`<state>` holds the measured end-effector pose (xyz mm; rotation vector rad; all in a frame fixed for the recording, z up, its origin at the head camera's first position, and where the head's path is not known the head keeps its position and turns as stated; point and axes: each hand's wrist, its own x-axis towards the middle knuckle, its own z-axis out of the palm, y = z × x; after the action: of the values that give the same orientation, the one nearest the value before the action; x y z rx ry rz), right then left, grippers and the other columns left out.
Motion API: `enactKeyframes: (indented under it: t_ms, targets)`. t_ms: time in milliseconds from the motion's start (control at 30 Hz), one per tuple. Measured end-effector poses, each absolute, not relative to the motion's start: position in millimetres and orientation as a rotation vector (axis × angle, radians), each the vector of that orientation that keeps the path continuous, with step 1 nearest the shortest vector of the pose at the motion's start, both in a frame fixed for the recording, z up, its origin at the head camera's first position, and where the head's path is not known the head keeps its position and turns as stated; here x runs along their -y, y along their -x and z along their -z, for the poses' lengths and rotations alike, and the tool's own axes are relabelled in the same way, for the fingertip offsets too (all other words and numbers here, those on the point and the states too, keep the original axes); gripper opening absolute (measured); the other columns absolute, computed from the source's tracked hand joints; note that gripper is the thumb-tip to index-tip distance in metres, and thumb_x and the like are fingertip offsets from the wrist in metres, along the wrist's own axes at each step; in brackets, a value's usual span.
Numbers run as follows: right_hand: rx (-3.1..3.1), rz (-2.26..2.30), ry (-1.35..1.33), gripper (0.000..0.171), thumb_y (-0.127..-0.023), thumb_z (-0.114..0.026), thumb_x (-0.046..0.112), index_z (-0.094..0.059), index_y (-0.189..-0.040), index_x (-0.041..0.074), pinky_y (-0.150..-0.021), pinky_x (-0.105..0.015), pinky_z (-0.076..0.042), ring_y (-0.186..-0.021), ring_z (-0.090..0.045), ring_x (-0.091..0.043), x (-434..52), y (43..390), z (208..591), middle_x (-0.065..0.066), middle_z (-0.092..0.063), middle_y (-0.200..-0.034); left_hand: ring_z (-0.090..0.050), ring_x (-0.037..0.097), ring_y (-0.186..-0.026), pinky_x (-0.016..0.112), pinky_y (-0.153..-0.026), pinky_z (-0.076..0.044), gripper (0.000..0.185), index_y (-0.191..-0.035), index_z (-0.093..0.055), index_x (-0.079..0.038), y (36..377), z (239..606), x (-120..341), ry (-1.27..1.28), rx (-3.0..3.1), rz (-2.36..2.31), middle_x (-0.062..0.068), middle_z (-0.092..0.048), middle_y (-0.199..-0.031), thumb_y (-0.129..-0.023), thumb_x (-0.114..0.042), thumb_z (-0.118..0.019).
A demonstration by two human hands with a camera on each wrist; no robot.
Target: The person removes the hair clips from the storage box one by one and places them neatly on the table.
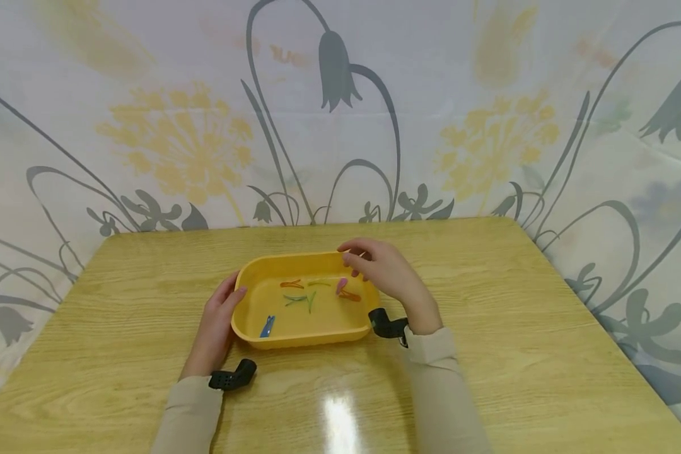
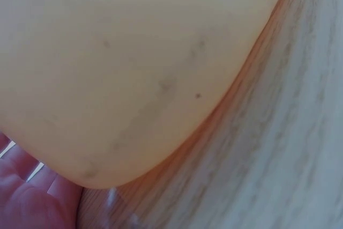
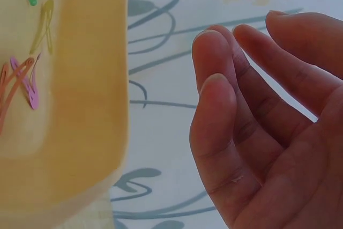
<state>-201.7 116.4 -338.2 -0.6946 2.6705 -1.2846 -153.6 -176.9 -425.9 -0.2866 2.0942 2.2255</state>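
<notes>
The right hand [image 1: 383, 271] hovers with fingers loosely spread over the yellow tray's [image 1: 250, 333] far right corner, the pink clip [image 1: 341, 285] just below its fingertips. The left hand [image 1: 218, 321], fingers straight, rests against the tray's left wall, well apart from that clip

A wooden table [image 1: 516, 328] stands against a flower-printed curtain [image 1: 488, 113].

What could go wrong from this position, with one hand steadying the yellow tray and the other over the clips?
The left hand only rests against the yellow tray at its left rim, so a push from the right hand might slide it on the glossy table. The paper clips lie flat and thin, and the orange and pink ones overlap, so a pinch could lift two.
</notes>
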Motion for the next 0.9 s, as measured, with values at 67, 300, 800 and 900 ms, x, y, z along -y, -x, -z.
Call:
enactKeyframes:
  t_ms: [67, 300, 800, 900]
  targets:
    - [-2.669, 1.284, 0.696, 0.026, -0.095, -0.050, 0.031, -0.061, -0.117, 0.020, -0.068, -0.031, -0.049, -0.077, -0.057, -0.015, -115, 202, 338, 0.005, -0.063, -0.093, -0.029, 0.013, -0.134, 0.034, -0.110, -0.028, 0.051, -0.146, -0.026, -0.019, 154, 426, 177, 0.281, -2.091, -2.231, -0.004, -0.024, -0.150, -0.099, -0.030, -0.041]
    - [-2.662, 1.311, 0.673, 0.024, -0.095, -0.051, 0.029, -0.061, -0.115, 0.021, -0.071, -0.031, -0.050, -0.079, -0.059, -0.016, -108, 202, 339, 0.005, -0.063, -0.096, -0.030, 0.014, -0.134, 0.035, -0.109, -0.028, 0.052, -0.146, -0.025, -0.019, 153, 426, 177, 0.266, -2.096, -2.229, -0.003, -0.024, -0.150, -0.098, -0.031, -0.041]
    - [-2.670, 1.301, 0.785, 0.022, -0.095, -0.050, 0.027, -0.062, -0.112, 0.021, -0.058, -0.027, -0.050, -0.072, -0.058, -0.015, -68, 190, 341, 0.006, -0.062, -0.089, -0.032, 0.014, -0.132, 0.034, -0.108, -0.030, 0.053, -0.145, -0.027, -0.019, 155, 426, 176, 0.238, -2.108, -2.232, -0.003, -0.027, -0.149, -0.097, -0.034, -0.043]
    - [-2.743, 1.192, 0.896, 0.024, -0.095, -0.050, 0.030, -0.063, -0.112, 0.019, -0.062, -0.024, -0.047, -0.072, -0.056, -0.010, -56, 186, 343, 0.008, -0.064, -0.094, -0.032, 0.013, -0.132, 0.031, -0.107, -0.031, 0.053, -0.146, -0.026, -0.019, 154, 426, 177, 0.244, -2.112, -2.222, -0.003, -0.026, -0.149, -0.098, -0.035, -0.042]
